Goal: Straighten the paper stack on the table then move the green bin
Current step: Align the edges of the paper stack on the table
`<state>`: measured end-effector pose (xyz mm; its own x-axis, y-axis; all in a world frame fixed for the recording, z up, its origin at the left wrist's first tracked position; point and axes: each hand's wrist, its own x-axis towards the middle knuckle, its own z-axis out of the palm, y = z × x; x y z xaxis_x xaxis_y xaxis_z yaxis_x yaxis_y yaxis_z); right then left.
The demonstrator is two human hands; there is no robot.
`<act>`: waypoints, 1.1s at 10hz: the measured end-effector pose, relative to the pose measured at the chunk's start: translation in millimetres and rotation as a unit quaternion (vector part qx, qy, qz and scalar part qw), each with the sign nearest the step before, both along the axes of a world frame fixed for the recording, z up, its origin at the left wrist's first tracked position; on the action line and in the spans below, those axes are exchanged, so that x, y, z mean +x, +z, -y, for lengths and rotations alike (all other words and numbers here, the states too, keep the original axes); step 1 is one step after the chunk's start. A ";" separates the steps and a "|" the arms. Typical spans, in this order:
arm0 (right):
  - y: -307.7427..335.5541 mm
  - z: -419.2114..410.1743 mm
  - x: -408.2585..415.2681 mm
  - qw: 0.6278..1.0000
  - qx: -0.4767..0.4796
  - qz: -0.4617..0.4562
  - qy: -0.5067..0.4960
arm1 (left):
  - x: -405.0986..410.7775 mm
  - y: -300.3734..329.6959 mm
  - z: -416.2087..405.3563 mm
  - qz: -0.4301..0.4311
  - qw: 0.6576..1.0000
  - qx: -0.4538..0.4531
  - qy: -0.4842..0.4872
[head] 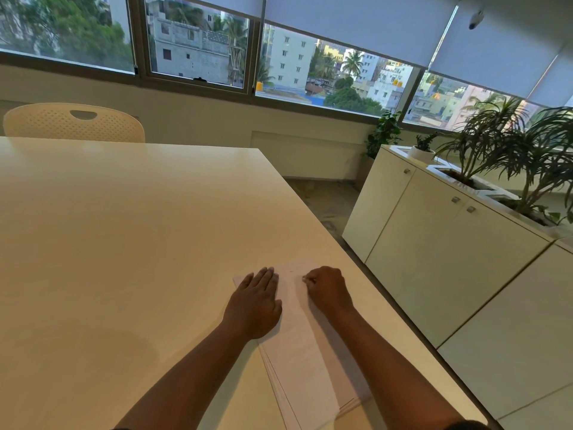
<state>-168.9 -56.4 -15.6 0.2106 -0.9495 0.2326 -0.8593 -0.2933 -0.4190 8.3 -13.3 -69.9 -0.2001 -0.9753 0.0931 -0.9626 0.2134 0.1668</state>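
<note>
A stack of white paper [299, 352] lies near the right edge of the cream table [124, 228], its sheets fanned slightly out of line at the near end. My left hand [255, 302] rests flat on the stack's left side, fingers straight. On the stack's far right part sits my right hand [327, 288], its fingers curled under; whether they pinch a sheet is hidden. No green bin is in view.
A perforated cream chair [74, 122] stands at the table's far left side. White cabinets [434, 243] with potted plants [508, 150] on top run along the right, past a strip of floor. Windows with blinds line the far wall.
</note>
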 end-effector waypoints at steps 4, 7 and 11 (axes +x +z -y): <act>-1.0 -6.9 -51.1 1.000 0.001 -0.027 -0.012 | 0.7 -1.2 1.1 0.004 1.000 -0.002 -0.006; -7.5 -28.5 -30.4 0.998 0.013 -0.013 0.053 | 1.7 -3.4 3.1 0.011 1.000 0.005 -0.008; -0.1 1.0 -10.8 0.999 0.030 0.012 0.001 | 1.3 -1.7 1.7 0.011 1.000 0.007 -0.006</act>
<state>-179.6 -57.4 -15.7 0.2083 -0.9615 0.1792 -0.8483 -0.2688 -0.4561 9.6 -15.0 -71.6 -0.2140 -0.9739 0.0752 -0.9633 0.2232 0.1489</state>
